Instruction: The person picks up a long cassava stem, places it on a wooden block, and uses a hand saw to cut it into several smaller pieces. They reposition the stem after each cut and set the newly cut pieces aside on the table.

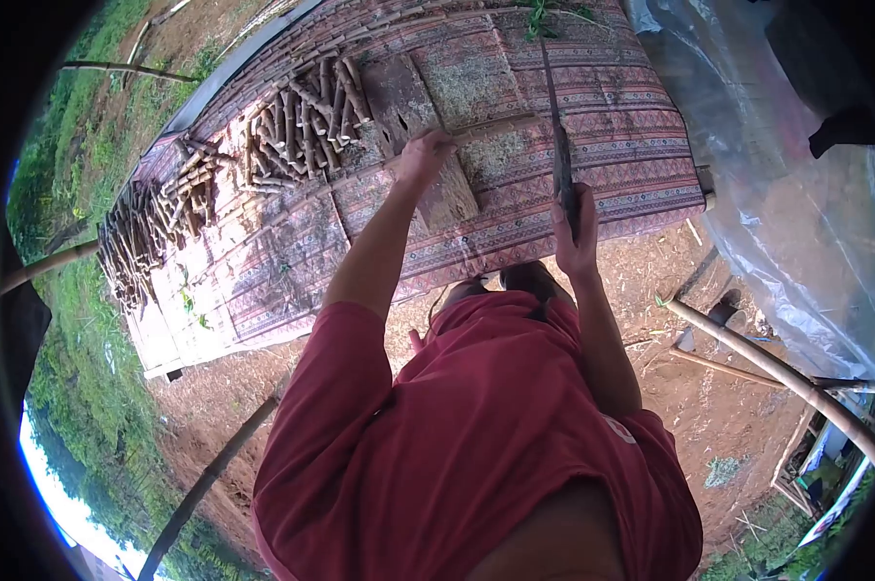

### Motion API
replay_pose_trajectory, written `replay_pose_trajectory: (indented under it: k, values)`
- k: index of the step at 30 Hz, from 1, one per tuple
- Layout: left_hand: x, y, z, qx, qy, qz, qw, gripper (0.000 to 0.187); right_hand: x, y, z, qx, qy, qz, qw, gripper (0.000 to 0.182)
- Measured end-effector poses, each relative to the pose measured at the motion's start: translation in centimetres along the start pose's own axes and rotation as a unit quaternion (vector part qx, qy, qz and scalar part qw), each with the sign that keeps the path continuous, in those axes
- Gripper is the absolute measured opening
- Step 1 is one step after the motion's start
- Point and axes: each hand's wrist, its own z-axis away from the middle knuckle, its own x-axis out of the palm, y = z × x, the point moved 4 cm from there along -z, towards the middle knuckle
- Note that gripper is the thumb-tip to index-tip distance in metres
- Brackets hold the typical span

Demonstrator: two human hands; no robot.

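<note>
My left hand is closed on a thin brown stem that lies across a worn wooden board and points to the right. In my right hand is a dark machete, seen nearly edge-on, gripped by its handle and pointing away from me. The blade stands to the right of the stem, apart from my left hand. Left of the board is a heap of short cut stems, with more cut stems piled at the far left.
A patterned red mat covers the low platform, with pale chips scattered around the board. Green leaves lie at the far edge. Clear plastic sheeting hangs at right. Poles stand or lean around the bare soil.
</note>
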Motion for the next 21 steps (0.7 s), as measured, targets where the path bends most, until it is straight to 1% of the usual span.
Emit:
replay_pose_trajectory:
  k: [1,2,4,5,8,10,11,14,17,20,21]
  values:
    - [0.4,-0.6,-0.1,0.029,0.018,0.008,0.999,0.02,0.6,0.1,0.6,0.004,-0.018,0.015,1.0,0.021]
    - [0.8,-1.1,-0.4,0.059,0.038,0.014,0.997,0.02,1.1,0.1,1.1,0.007,-0.027,-0.011,1.0,0.019]
    - [1.2,-1.3,-0.6,0.069,0.032,0.001,0.997,0.021,2.1,0.3,2.2,0.037,-0.014,-0.06,0.997,0.017]
    - [1.4,-1.5,-0.6,0.073,0.027,-0.007,0.997,0.022,2.3,0.5,2.6,0.043,-0.015,-0.047,0.998,0.017]
    - [1.4,-1.7,-0.3,0.144,0.051,-0.032,0.988,0.021,2.7,0.7,3.0,0.064,-0.012,-0.013,0.998,0.016]
    - [0.6,-0.6,0.4,0.147,0.084,-0.091,0.981,0.021,3.0,1.1,2.7,0.078,-0.006,0.0,0.997,0.016]
    - [0.0,0.0,0.8,0.146,0.098,-0.122,0.977,0.022,3.1,1.4,2.8,0.082,-0.005,-0.008,0.997,0.015]
    - [-0.3,-0.4,0.4,0.145,0.079,-0.116,0.979,0.024,3.8,2.3,3.2,0.09,-0.001,-0.031,0.995,0.015]
    - [0.6,-2.7,-0.2,0.06,0.029,0.053,0.996,0.028,4.6,3.0,4.3,0.087,-0.008,-0.035,0.996,0.016]
    - [0.0,-2.2,-0.2,-0.005,0.021,0.071,0.997,0.031,5.5,3.4,4.6,0.091,-0.028,-0.036,0.995,0.017]
    - [-0.2,-2.2,-0.4,-0.006,0.01,0.069,0.998,0.031,5.7,3.5,4.8,0.097,-0.031,-0.041,0.994,0.018]
